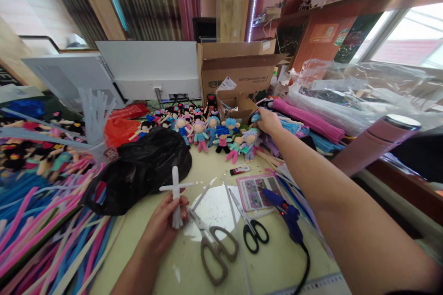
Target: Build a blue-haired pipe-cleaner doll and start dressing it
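Observation:
My left hand (167, 221) is closed round the lower part of a white pipe-cleaner figure (175, 186), shaped like a cross and held upright above the table. Its loose lower ends hang below my fingers. My right hand (269, 122) is stretched far forward beside the small open carton (238, 109), its fingers bent over something blue and fuzzy that I cannot make out clearly. A bundle of blue pipe cleaners (290, 125) lies just right of it. Several small pipe-cleaner dolls (200, 135) stand left of this hand. Grey-handled scissors (213, 244) lie near my left hand.
Black-handled scissors (254, 235), a blue glue gun (285, 212) with its cord and a pink-edged card (258, 189) lie on the table. A black plastic bag (145, 161) and colourful pipe cleaners (69, 235) fill the left. A pink flask (375, 143) stands right.

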`<state>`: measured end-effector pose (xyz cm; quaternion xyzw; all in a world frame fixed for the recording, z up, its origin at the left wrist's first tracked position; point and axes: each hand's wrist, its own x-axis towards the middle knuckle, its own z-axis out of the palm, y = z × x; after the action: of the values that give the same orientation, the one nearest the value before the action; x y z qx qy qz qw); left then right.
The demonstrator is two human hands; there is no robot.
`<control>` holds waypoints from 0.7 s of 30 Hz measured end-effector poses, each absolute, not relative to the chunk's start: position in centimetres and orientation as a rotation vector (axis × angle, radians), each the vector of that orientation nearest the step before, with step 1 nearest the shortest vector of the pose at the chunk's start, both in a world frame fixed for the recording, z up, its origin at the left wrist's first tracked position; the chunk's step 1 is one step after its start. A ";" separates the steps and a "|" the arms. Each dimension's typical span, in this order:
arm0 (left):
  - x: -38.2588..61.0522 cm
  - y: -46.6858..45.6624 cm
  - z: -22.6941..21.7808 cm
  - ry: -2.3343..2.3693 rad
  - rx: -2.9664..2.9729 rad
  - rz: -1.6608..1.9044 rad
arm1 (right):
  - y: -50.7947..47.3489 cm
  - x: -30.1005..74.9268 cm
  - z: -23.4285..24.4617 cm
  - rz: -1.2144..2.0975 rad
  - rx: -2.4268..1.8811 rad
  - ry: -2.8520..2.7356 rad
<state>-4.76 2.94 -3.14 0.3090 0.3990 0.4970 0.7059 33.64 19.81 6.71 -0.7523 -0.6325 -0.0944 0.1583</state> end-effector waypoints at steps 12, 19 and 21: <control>-4.9 2.9 -3.3 0.878 0.686 1.089 | 20.1 34.4 6.7 -0.273 -2.091 -1.776; -4.9 2.8 -3.4 0.871 0.686 1.092 | 20.5 34.3 5.8 -0.239 -2.042 -1.849; -4.9 2.8 -3.2 0.876 0.680 1.094 | 20.5 34.3 5.8 -0.230 -2.028 -1.865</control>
<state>-4.86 2.77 -3.23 0.3068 0.3949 0.4935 0.7116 34.32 20.48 5.76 -0.7206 -0.6626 -0.0817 0.1871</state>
